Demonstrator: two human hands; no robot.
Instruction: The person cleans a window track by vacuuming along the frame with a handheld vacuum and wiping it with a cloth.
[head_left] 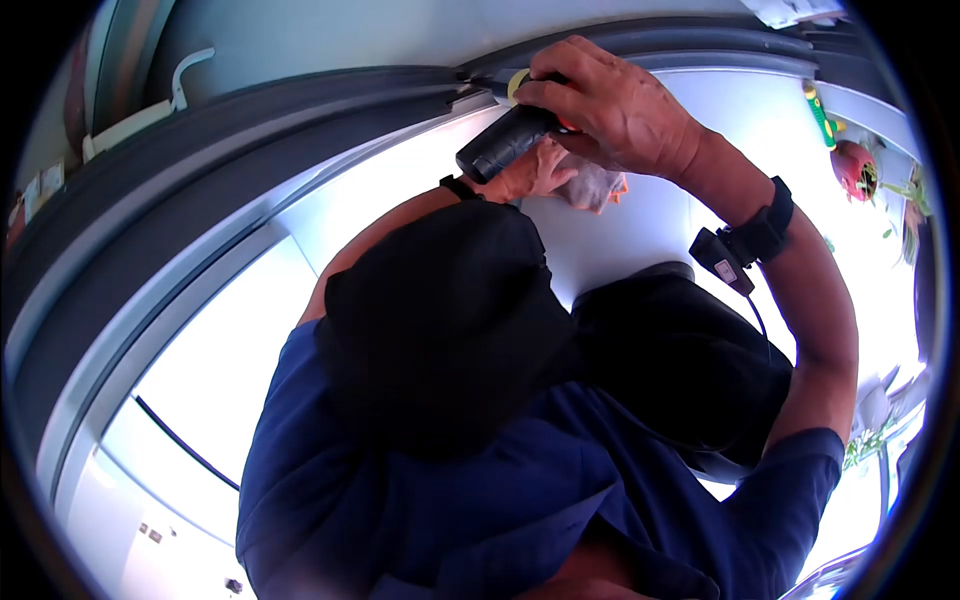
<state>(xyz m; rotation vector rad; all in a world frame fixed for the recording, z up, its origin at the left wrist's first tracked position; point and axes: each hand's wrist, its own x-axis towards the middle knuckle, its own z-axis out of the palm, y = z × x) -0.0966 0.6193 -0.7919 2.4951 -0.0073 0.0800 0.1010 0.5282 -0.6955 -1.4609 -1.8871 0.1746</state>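
At the top middle, my right hand [620, 112] is closed around a black power tool [502, 143] with a thick, rounded body. A yellow part [517, 86] shows beside its fingers, close to the dark frame rail. The exact kind of tool is hidden by the hand. Lower and partly behind the tool is my left hand [545, 168], with its fingers against a crumpled grey cloth [592, 186] that has orange edges. A black band circles the left wrist, and a black strap with a small device [724, 262] sits on the right wrist.
A dark grey frame rail [200, 160] curves across the top and left. A white handle [180, 85] sticks up beyond it. At the right are a green-and-yellow tool [820, 118], a red pot [853, 168] and plants. My bent, black-clad legs [680, 350] are below my hands.
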